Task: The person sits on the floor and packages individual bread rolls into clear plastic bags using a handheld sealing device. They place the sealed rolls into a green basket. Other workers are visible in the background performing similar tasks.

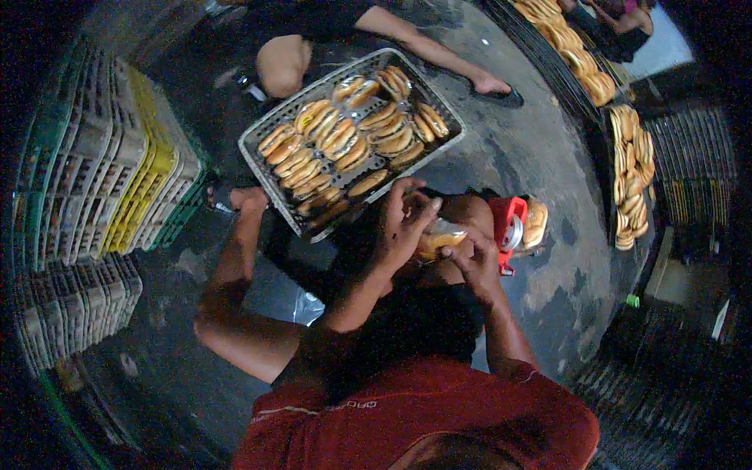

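Note:
My right hand [474, 258] grips a bread bun in a clear plastic bag [443, 241] over my lap. Beside the bag's upper end is my left hand [408, 220], its thumb and fingers curled close together; whether they pinch the plastic cannot be told. Just right of my knee stands a red tape dispenser [504, 226] with a pale roll, and several bread pieces [534, 222] lie behind it. Beyond my hands, a grey plastic crate [352, 217] holds many bagged filled buns [338, 138], standing on edge in rows.
Stacked white, yellow and green crates [135, 170] rise at the left. Another person's bare leg [429, 50] stretches past the crate's far side. Long rows of bread [631, 176] lie at the right, with another person [623, 29] at the upper right. A clear plastic bag [308, 306] lies by my left arm.

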A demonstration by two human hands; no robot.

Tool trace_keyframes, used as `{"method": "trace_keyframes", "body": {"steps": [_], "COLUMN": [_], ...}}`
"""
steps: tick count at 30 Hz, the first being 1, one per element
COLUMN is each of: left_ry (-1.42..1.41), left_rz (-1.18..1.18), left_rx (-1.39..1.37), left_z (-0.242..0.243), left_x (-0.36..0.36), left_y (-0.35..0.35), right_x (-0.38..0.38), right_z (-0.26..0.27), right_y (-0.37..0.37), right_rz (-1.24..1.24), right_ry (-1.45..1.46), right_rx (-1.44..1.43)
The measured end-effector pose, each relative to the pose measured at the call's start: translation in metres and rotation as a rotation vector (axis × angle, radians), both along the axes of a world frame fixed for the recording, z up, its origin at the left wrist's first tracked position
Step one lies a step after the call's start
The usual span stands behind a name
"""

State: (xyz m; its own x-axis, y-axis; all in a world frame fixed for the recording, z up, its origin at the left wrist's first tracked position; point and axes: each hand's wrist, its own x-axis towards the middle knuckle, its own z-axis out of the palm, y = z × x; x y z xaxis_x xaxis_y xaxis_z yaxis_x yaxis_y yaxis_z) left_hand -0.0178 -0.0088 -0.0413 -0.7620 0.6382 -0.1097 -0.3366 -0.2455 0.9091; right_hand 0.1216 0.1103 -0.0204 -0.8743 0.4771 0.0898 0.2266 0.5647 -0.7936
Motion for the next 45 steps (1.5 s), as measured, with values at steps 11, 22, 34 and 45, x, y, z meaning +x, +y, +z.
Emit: {"method": "trace_keyframes", "body": {"steps": [11, 22, 34, 45], "left_ry": [-0.102, 0.585, -0.012, 0.193], "left_rz": [-0.189, 0.194, 0.516, 0.131], "left_rx": [0.024, -1.066, -0.135, -0.172], "left_z": [-0.092, -0.302, -0.129, -0.109], "left_x": [-0.049, -0.239, -0.204, -0.115], "left_y": [0.026, 0.030, -0.085, -0.033], "right_x": [-0.084, -0.189, -0.283, -0.209], "right_z": [-0.026, -0.120, -0.278, -0.101], "right_y": [0.033, 0.075, 0.016, -0.015], "right_rz": [-0.090, 0.763, 0.968, 0.018], "right_ry": [-0.440, -0.145, 0.001, 0.172], "right_rx": [0.027, 0.176, 0.187, -0.706]}}
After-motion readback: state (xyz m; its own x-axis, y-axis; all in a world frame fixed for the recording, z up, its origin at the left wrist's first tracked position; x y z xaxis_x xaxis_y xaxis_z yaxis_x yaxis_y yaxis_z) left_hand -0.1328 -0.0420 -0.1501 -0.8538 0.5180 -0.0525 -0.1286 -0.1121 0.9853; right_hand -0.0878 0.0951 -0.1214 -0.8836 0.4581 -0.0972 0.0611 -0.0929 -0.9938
